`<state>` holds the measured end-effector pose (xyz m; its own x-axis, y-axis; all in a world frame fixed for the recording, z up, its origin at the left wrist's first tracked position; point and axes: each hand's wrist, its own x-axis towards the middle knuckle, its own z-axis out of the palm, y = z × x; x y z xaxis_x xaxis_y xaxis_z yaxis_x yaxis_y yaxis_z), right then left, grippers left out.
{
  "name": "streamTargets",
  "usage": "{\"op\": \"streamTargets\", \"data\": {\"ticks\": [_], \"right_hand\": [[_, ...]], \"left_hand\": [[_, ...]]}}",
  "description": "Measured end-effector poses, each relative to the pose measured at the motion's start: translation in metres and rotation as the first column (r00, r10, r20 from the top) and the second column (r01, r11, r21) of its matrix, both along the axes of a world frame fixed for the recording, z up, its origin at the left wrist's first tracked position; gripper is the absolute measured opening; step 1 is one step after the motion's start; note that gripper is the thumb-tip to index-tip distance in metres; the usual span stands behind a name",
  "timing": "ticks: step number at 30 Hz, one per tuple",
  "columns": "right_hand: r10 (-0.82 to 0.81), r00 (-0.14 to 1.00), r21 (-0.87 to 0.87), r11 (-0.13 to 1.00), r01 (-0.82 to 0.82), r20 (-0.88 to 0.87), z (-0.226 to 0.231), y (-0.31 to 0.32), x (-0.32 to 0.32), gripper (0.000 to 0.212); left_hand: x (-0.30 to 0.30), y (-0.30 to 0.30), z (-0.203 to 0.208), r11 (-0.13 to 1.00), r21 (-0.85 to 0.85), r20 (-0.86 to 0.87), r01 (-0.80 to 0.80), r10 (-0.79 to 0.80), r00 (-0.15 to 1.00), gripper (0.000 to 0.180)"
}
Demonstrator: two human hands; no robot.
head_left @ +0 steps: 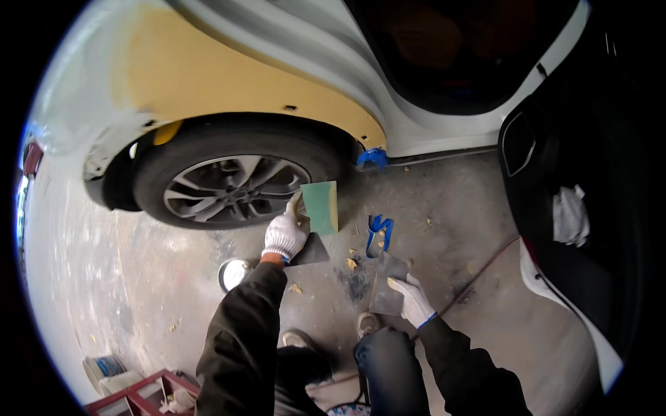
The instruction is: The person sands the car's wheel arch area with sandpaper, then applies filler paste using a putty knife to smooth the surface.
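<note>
My left hand point(284, 234), in a white knit glove, is closed on a flat green putty spreader point(319, 208) with a tan strip along its right edge. A dark grey flat plate point(312, 252) shows just under that hand; whether it is gripped too, I cannot tell. My right hand point(411, 298), also gloved, pinches a grey flat scraper plate point(390, 284) low in front of my knees. Ahead stands a pale car whose wheel-arch panel point(229, 73) carries a broad tan filler-coloured area. The wheel point(239, 191) sits just beyond my left hand.
An open can point(234, 274) with white contents stands left of my left forearm. Crumpled blue tape point(379, 234) and dry leaves lie on the concrete floor. The open car door point(569, 173) flanks the right; a hose point(479, 274) runs there. A red frame point(149, 394) is lower left.
</note>
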<state>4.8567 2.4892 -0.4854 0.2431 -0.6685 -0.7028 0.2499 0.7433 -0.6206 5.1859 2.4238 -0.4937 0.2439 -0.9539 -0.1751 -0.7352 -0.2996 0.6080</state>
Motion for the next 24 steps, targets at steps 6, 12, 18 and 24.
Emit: {"op": "streamTargets", "data": {"ticks": [6, 12, 18, 24], "right_hand": [[-0.124, 0.981, 0.067, 0.991, 0.115, 0.147, -0.104, -0.011, -0.003, 0.025], [-0.286, 0.926, 0.187, 0.952, 0.244, 0.247, -0.097, -0.007, -0.002, 0.04], [-0.204, 0.964, 0.079, 0.978, 0.193, 0.172, -0.173, -0.014, -0.019, 0.035], [-0.212, 0.941, 0.075, 0.977, 0.199, 0.265, -0.182, -0.036, -0.006, 0.041]], "left_hand": [[-0.025, -0.073, -0.064, 1.0, 0.023, 0.362, -0.009, 0.0, 0.932, 0.058], [-0.031, -0.082, -0.066, 0.994, 0.081, 0.516, 0.075, -0.106, 0.85, 0.043], [-0.037, -0.026, -0.026, 0.758, 0.459, 0.52, 0.464, -0.652, 0.552, 0.031], [-0.029, 0.078, -0.038, 0.785, 0.402, 0.433, 0.472, -0.617, 0.657, 0.03]]}}
